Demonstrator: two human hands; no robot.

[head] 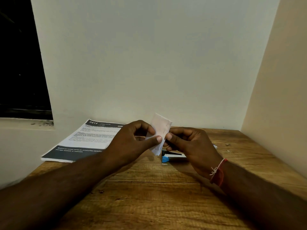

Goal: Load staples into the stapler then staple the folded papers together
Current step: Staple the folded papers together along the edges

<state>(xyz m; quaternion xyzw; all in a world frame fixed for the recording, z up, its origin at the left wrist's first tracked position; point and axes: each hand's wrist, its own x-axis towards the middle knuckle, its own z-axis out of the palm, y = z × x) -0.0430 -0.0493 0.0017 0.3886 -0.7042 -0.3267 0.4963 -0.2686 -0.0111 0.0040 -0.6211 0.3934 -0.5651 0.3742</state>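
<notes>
Both hands hold the folded papers (pixel 160 130) in the air above the wooden table (pixel 149 196), directly over the stapler (pixel 172 157). The left hand (pixel 132 140) pinches the papers' left side, its thumb pressed flat on the near face and its fingers curled behind. The right hand (pixel 191 143) grips the papers' right edge between thumb and bent forefinger, its other fingers folded into the palm. Small staple marks show along that right edge. The stapler, black and silver with a blue end, lies flat on the table just below the papers, partly hidden by the right hand. To the left of the stapler, a printed document (pixel 79 143) lies at the table's far left corner. A red thread band (pixel 218 171) circles the right wrist.
</notes>
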